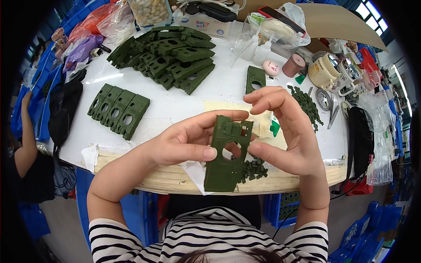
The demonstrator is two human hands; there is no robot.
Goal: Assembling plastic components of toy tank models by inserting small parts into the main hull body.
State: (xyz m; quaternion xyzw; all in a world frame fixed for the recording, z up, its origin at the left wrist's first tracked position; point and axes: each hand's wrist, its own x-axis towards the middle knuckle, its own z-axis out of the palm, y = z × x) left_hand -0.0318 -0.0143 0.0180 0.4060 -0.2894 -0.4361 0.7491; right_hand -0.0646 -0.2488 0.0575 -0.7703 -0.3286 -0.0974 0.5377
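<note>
My left hand (175,142) grips a dark green plastic model tank hull (224,175) by its left side, thumb on the front and fingers behind. The hull is held upright above the table's front edge, and a fingertip shows through its big round hole. At the hull's right edge is my right hand (294,142), fingers curved and apart, thumb close to the edge; whether it touches I cannot tell. Small dark green pieces (255,170) lie in a heap just behind the hull. A second heap of small green pieces (305,105) lies farther right.
A big pile of green hulls (175,55) fills the back left, with a row of several (118,109) nearer. One hull (255,79) lies beyond my right hand. Mugs (324,72), a brown spool (294,65), tweezers (333,115) and black bags (65,107) line the sides.
</note>
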